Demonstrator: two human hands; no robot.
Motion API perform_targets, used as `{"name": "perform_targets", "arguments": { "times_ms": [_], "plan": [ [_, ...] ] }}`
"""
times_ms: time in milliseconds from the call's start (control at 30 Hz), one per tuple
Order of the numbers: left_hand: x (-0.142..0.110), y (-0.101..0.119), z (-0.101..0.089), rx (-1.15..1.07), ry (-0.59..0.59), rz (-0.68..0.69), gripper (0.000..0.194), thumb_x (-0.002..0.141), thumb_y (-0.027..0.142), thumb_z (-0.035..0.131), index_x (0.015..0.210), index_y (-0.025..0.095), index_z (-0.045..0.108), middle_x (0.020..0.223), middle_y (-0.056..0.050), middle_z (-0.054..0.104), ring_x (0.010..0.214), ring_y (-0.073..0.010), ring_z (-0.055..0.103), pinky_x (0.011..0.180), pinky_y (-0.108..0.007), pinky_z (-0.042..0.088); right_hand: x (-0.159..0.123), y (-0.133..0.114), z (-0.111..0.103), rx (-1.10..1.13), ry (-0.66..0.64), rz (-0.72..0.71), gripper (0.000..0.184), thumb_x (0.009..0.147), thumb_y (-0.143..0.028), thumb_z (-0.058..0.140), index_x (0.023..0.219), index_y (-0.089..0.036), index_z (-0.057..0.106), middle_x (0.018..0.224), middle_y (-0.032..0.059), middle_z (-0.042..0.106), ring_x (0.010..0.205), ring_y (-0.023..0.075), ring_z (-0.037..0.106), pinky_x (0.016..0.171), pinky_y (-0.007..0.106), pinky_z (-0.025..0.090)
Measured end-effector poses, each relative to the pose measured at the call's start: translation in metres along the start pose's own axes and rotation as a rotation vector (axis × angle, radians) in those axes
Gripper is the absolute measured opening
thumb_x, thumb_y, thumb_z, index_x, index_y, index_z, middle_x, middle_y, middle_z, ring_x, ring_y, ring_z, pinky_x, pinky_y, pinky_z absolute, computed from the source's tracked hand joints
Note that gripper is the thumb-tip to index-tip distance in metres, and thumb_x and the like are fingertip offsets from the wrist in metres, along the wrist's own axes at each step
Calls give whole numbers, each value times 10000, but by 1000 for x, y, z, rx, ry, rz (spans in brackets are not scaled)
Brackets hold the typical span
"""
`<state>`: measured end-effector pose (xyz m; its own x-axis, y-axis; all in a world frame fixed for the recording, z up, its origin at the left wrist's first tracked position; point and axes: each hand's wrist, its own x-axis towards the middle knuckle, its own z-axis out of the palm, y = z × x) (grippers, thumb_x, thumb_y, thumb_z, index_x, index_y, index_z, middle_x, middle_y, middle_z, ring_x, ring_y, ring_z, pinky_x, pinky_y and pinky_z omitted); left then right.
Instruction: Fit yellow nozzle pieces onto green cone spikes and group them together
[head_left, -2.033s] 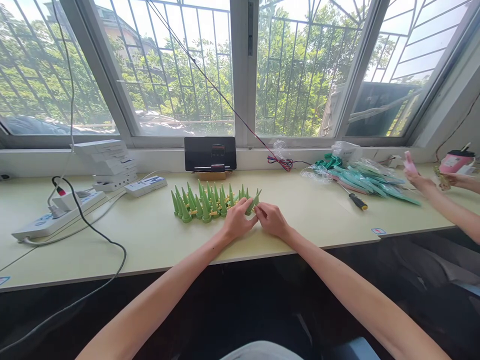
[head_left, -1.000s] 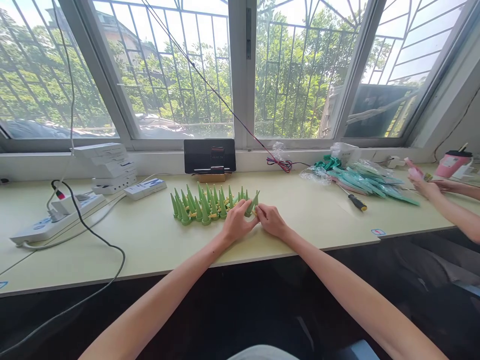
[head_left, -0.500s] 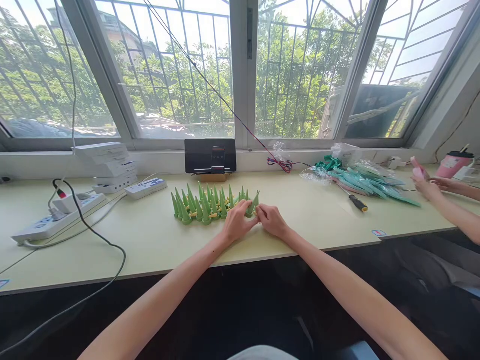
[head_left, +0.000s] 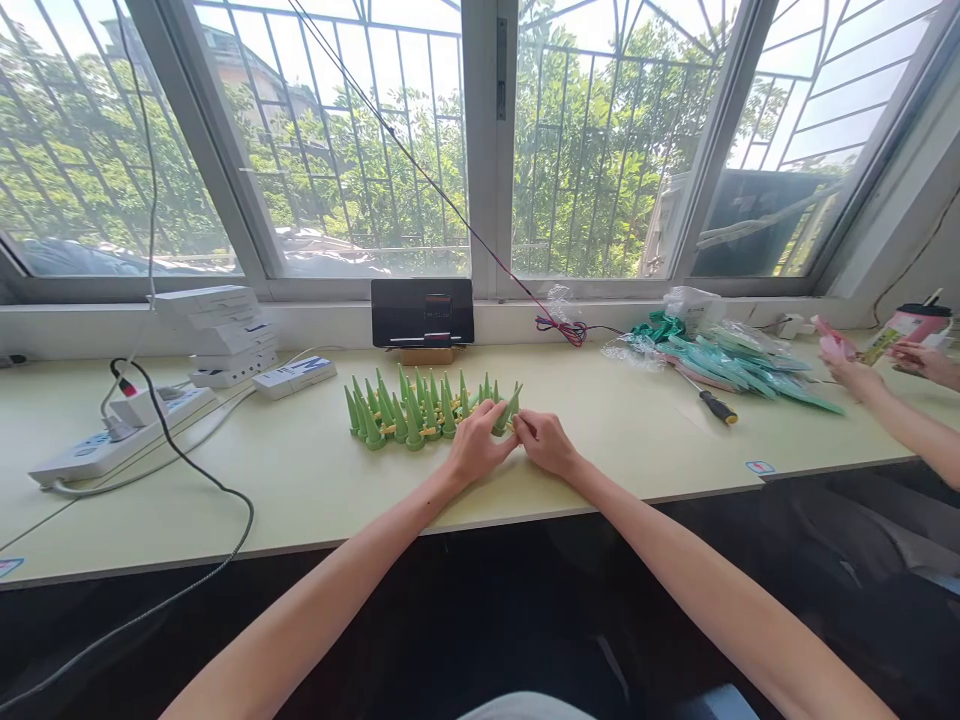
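Several pointed green cones (head_left: 412,420) stand upright in a close group on the table, with small yellow pieces among their bases. At the right end of the group, one green cone (head_left: 510,406) leans slightly to the right. My left hand (head_left: 478,442) is closed around its lower part, thumb and fingers at the base. My right hand (head_left: 549,440) is pinched against the right side of the same cone, low down. A speck of yellow shows near the right fingertips, but what they grip is too small and covered to name.
A dark tablet (head_left: 421,312) stands against the sill. To the left are a power strip (head_left: 112,445), cables and stacked white boxes (head_left: 225,335). A screwdriver (head_left: 718,406) and green plastic packets (head_left: 739,365) lie right, near another person's hands (head_left: 855,370) and a pink cup (head_left: 916,328).
My two hands stay at the leaning cone with almost no movement. At the far right, the other person's hands have shifted, and a yellow-green item now shows between them.
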<state>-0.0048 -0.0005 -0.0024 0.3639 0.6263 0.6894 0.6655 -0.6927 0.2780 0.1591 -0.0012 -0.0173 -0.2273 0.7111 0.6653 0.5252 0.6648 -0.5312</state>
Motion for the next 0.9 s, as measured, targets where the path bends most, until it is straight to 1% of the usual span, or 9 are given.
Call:
{"name": "perform_targets", "arguments": {
  "times_ms": [267, 467, 600, 733, 900],
  "plan": [
    [0, 1, -1, -23, -38, -7, 364, 815, 320, 599, 1152, 182, 596, 877, -26, 559, 710, -144, 547, 672, -251, 447, -1, -3, -2, -63, -1, -73, 320, 926, -250, 408, 617, -208, 339, 549, -40, 388, 508, 100, 311, 544, 243, 276],
    [0, 1, -1, -26, -78, -20, 365, 813, 327, 590, 1154, 198, 597, 879, -25, 561, 717, -152, 554, 689, -261, 457, -3, -3, -2, -130, -5, -154, 304, 927, -219, 407, 631, -208, 339, 577, -28, 421, 522, 103, 338, 559, 242, 280],
    [-1, 1, -2, -18, -100, -19, 368, 807, 330, 588, 1151, 200, 597, 898, -30, 568, 739, -157, 567, 697, -262, 460, -4, -4, -3, -176, -16, -183, 292, 924, -205, 409, 637, -208, 356, 586, -20, 440, 526, 105, 354, 562, 241, 284],
    [-1, 1, -2, -13, -100, -18, 368, 805, 322, 587, 1154, 206, 594, 915, -32, 578, 747, -158, 578, 698, -263, 464, -3, -5, -3, -180, -15, -173, 290, 917, -199, 416, 630, -208, 371, 577, -20, 441, 518, 105, 350, 558, 243, 286],
    [-1, 0, 0, -8, -74, -5, 347, 808, 318, 590, 1136, 205, 598, 914, -39, 588, 765, -168, 596, 683, -264, 467, -2, -5, -3, -114, -27, -91, 308, 914, -233, 419, 611, -208, 369, 544, -35, 406, 502, 102, 322, 547, 245, 283]
  ]
}}
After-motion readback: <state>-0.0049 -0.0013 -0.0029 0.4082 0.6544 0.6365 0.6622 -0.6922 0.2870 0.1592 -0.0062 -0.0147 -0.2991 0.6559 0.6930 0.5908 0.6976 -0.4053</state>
